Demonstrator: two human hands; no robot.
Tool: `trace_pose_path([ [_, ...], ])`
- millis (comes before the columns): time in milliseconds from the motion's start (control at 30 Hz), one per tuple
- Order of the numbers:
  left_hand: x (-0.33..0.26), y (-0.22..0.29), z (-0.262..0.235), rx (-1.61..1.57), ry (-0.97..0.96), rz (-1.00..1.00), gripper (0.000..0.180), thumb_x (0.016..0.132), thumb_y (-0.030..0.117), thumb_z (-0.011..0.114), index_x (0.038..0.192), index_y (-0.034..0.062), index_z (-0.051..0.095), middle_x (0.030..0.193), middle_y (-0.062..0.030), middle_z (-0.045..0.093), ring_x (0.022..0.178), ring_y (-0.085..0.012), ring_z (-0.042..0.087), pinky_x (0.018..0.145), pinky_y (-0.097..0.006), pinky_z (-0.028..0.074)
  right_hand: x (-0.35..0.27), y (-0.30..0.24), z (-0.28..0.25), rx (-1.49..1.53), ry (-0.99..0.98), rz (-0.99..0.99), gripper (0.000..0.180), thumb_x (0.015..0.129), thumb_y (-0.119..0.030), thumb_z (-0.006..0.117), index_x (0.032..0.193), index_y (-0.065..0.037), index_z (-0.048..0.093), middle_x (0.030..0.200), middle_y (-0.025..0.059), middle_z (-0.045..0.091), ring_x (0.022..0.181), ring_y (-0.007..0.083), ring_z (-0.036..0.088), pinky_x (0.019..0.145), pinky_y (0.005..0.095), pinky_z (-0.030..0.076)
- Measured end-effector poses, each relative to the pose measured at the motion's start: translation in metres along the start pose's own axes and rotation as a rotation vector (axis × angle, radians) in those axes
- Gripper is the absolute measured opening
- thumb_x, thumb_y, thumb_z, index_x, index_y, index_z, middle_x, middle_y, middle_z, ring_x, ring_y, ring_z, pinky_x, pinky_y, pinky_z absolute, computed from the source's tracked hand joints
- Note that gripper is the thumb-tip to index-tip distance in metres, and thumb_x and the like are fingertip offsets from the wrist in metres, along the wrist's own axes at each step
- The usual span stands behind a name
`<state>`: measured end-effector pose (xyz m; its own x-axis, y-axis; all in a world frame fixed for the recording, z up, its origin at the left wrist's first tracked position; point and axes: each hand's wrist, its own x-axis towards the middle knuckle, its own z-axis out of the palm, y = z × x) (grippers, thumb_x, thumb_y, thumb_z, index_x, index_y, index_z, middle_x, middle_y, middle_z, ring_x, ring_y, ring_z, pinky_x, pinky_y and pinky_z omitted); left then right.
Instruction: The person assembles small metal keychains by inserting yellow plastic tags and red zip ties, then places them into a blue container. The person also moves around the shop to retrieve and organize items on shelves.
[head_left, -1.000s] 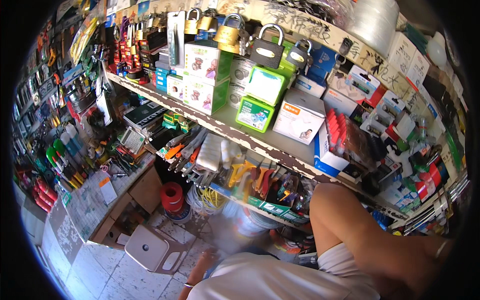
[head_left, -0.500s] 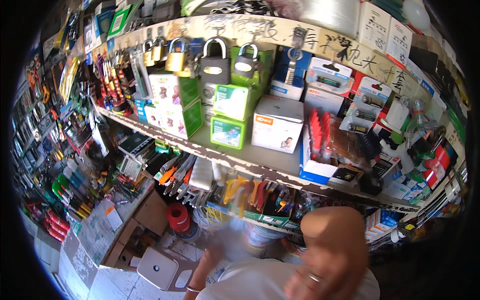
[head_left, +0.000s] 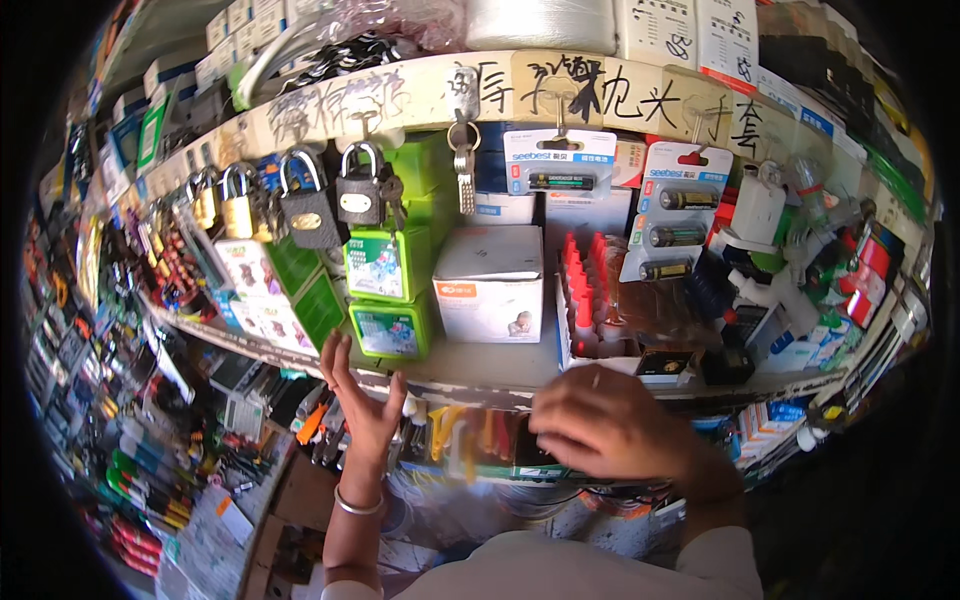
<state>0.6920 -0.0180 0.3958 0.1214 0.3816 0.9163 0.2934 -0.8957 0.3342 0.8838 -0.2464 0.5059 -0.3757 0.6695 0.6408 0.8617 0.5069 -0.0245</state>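
A: What's the setting?
B: A crowded hardware stall; a shelf (head_left: 480,365) bears green boxes (head_left: 388,300) and a white box (head_left: 490,285), with padlocks (head_left: 310,215) hanging above.
A: The hands?
B: Left hand (head_left: 362,405) spread open just below the green boxes; right hand (head_left: 610,425) blurred, grip unclear.

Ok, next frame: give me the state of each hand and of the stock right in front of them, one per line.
left hand: raised, open, fingers spread, holding nothing
right hand: raised, palm down, blurred, grip unclear
padlocks: hanging from the upper shelf edge, shackles shut
white box: on the shelf, closed
green boxes: stacked, closed
battery packs: hanging, sealed
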Motion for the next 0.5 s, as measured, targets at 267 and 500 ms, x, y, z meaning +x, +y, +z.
trace_pose_path([
  [267, 0.037, -0.019, 0.043, -0.072, 0.000, 0.066, 0.094, 0.064, 0.018, 0.080, 0.141, 0.0036, 0.027, 0.146, -0.0230, 0.017, 0.135, -0.0418, 0.022, 0.110, -0.050, 0.024, 0.069, 0.054, 0.000, -0.428, -0.270, 0.381, 0.077, 0.074, -0.037, 0.074, 0.133, -0.003, 0.039, 0.131, 0.0233, 0.041, 0.118, 0.0389, 0.045, 0.099, 0.0442, 0.038],
  [500, 0.039, -0.023, 0.040, -0.047, -0.048, 0.105, 0.095, 0.063, 0.019, 0.083, 0.140, 0.0035, 0.029, 0.147, -0.0236, 0.017, 0.135, -0.0438, 0.022, 0.110, -0.051, 0.025, 0.135, 0.131, 0.021, -0.233, -0.542, 0.667, 0.112, 0.058, -0.060, 0.077, 0.142, -0.004, 0.028, 0.140, 0.0283, 0.033, 0.128, 0.0401, 0.038, 0.104, 0.0421, 0.035],
])
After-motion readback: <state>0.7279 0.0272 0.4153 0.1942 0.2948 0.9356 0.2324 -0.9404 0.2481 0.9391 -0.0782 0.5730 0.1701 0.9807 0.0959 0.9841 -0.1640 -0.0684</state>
